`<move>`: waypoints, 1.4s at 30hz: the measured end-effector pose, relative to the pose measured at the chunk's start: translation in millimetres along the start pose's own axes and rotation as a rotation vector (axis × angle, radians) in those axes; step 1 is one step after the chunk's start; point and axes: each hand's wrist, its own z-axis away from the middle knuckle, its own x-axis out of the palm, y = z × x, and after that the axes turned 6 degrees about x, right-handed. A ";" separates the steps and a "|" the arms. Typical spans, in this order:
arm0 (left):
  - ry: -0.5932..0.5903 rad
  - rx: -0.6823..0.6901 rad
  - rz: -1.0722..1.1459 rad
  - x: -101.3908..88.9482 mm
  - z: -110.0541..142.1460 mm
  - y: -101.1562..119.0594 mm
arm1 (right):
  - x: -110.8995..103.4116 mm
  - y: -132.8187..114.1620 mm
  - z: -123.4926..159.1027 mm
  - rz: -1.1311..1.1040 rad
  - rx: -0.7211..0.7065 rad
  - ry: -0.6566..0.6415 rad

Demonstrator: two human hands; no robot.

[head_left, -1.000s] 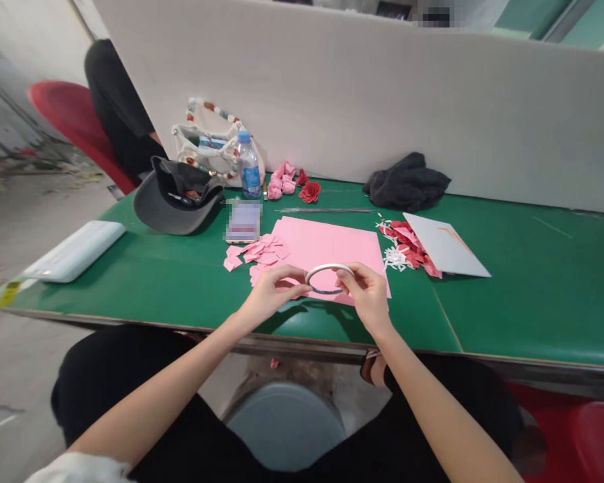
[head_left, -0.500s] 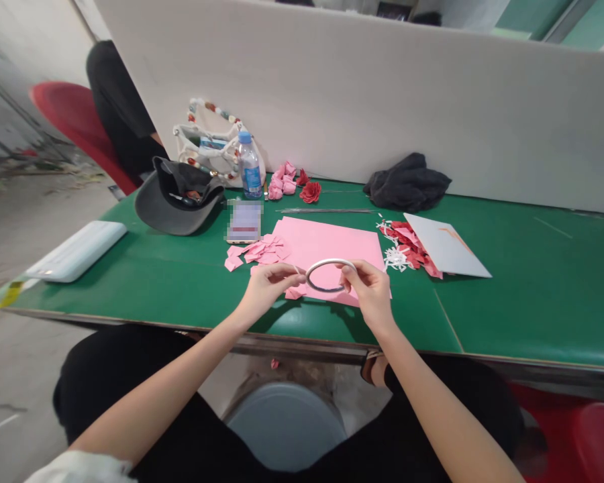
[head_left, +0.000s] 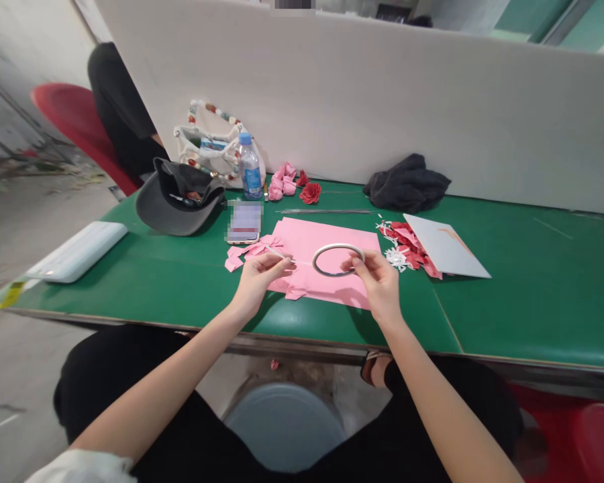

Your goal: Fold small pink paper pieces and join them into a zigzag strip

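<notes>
Hands [head_left: 382, 278] farther apart, worktop [head_left: 523, 295] edge near (open room rightward), tape roll [head_left: 338, 246] between, in right's pinch, strip [head_left: 278, 253] in left's.

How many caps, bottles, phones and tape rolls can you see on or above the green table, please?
Cap: 1
Bottle: 1
Phone: 1
Tape roll: 1
Total: 4

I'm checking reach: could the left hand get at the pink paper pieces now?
Probably yes: nothing visible blocks the pink paper pieces near the left hand, though it pinches a white strip.
</notes>
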 end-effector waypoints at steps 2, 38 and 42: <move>-0.006 -0.005 -0.006 0.0 0.0 -0.4 | -6.2 2.0 -5.2 0.049 -0.021 0.014; 0.044 0.006 -0.026 -2.3 -4.0 -3.4 | -66.0 15.0 -44.9 0.094 -0.047 0.480; -0.009 0.008 -0.119 0.9 -1.4 -1.9 | -74.1 17.5 -46.1 0.243 -0.072 0.533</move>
